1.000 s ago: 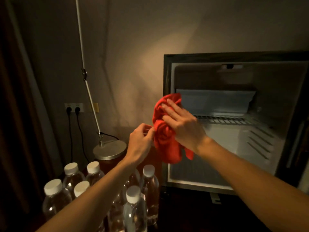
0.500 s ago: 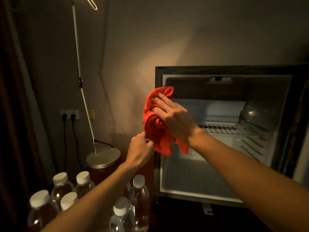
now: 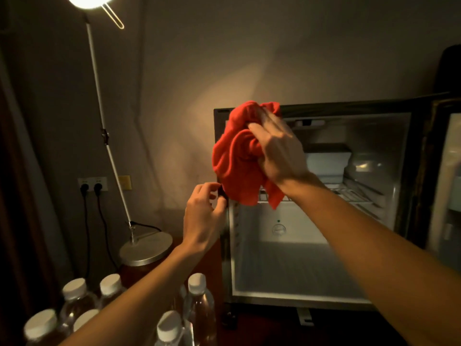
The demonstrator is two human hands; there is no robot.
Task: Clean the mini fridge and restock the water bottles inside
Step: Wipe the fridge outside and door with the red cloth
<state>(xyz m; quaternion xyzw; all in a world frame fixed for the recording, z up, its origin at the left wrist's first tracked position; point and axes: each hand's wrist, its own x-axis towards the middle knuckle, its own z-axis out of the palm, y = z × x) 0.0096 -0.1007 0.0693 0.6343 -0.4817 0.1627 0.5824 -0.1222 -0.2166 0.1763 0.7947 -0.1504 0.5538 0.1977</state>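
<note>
Mini fridge (image 3: pixel 314 265): open, empty.
Right hand (image 3: pixel 279 151): pressing bunched red cloth (image 3: pixel 237 158) on top-left frame.
Left hand (image 3: pixel 202 218): fingers curled at frame edge; grip unclear.
Water bottles (image 3: pixel 197 300): outside, lower left.
Progress: wiping underway; restocking pending.

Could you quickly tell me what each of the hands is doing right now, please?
Left hand: fingers curled at the mini fridge frame edge; grip cannot be told.
Right hand: closed on the red cloth.
</note>
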